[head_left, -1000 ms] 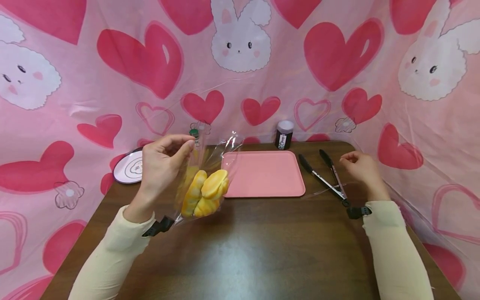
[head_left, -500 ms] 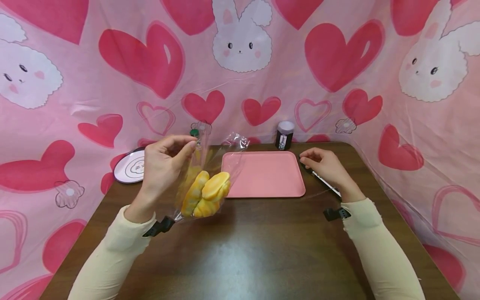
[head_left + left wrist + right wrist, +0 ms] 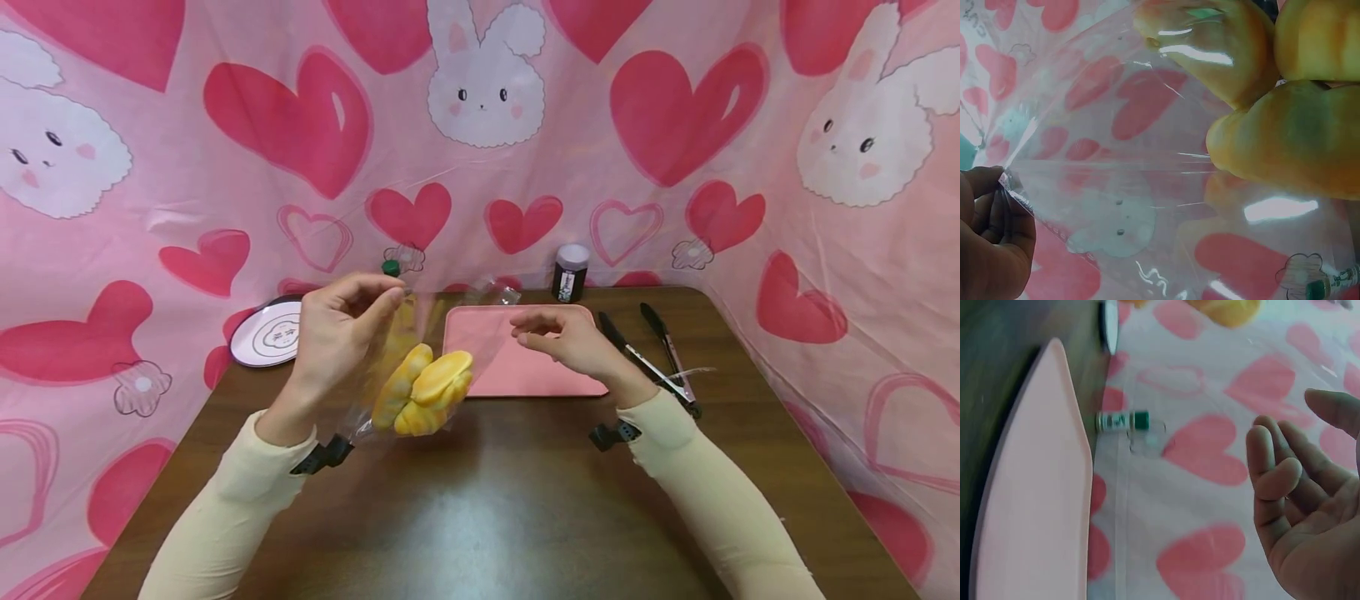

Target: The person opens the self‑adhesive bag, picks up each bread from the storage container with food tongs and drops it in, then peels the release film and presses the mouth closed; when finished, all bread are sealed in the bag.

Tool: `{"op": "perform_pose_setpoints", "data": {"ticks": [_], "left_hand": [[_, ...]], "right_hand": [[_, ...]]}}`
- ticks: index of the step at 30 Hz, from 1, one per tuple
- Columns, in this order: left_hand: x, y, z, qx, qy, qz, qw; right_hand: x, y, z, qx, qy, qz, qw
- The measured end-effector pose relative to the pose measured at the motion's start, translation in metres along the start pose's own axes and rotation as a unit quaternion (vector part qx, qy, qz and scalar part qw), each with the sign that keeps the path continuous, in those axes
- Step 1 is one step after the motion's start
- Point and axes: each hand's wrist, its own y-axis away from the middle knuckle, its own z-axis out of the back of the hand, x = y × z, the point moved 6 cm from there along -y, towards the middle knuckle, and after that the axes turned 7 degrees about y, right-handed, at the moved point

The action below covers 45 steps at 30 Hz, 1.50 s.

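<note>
My left hand (image 3: 337, 333) pinches the top edge of a clear plastic bag (image 3: 1135, 150) between thumb and fingertips, holding it up over the table. Yellow-brown bread rolls (image 3: 423, 396) sit in the bottom of the bag. In the left wrist view, light glints on the film over the rolls. My right hand (image 3: 573, 342) hovers in front of the pink tray (image 3: 487, 375), right of the bag, its fingers loosely bent. Nothing lies between its thumb and fingers in the right wrist view.
Black-tipped metal tongs (image 3: 633, 352) lie at the right, with a thin clear strip (image 3: 701, 369) across them. A dark jar (image 3: 570, 273) with a pale lid and a green-capped bottle (image 3: 1121, 420) stand at the back. A white plate (image 3: 262, 337) leans at the left.
My right hand has swept left from beside the tongs to over the tray, uncovering the tongs. My left hand and the bag have shifted slightly right.
</note>
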Motion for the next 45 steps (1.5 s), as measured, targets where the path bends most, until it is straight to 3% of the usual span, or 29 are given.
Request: {"op": "perform_pose_setpoints", "data": {"ticks": [7, 13, 21, 25, 29, 37, 45], "left_hand": [[0.005, 0.002, -0.003, -0.001, 0.025, 0.033, 0.9991], [0.007, 0.002, -0.004, 0.006, 0.015, 0.025, 0.9996], [0.011, -0.003, -0.001, 0.005, -0.048, 0.021, 0.9986], [0.022, -0.004, -0.002, 0.025, -0.025, 0.059, 0.9976], [0.033, -0.004, -0.005, 0.047, 0.013, 0.095, 0.9943], [0.047, -0.001, -0.016, 0.081, -0.004, 0.123, 0.9891], [0.052, 0.006, -0.027, 0.14, 0.06, 0.147, 0.9773]], "right_hand": [[0.019, -0.004, -0.011, -0.047, -0.034, 0.034, 0.9977], [0.023, -0.005, -0.009, -0.088, -0.054, 0.044, 0.9937], [0.034, 0.0, 0.009, -0.139, -0.089, 0.078, 0.9833], [0.043, 0.003, 0.02, -0.157, -0.104, 0.102, 0.9768], [0.051, 0.007, 0.029, -0.177, -0.089, 0.102, 0.9749], [0.063, 0.013, 0.042, -0.205, -0.11, 0.118, 0.9654], [0.07, 0.02, 0.05, -0.224, -0.131, 0.112, 0.9592]]}}
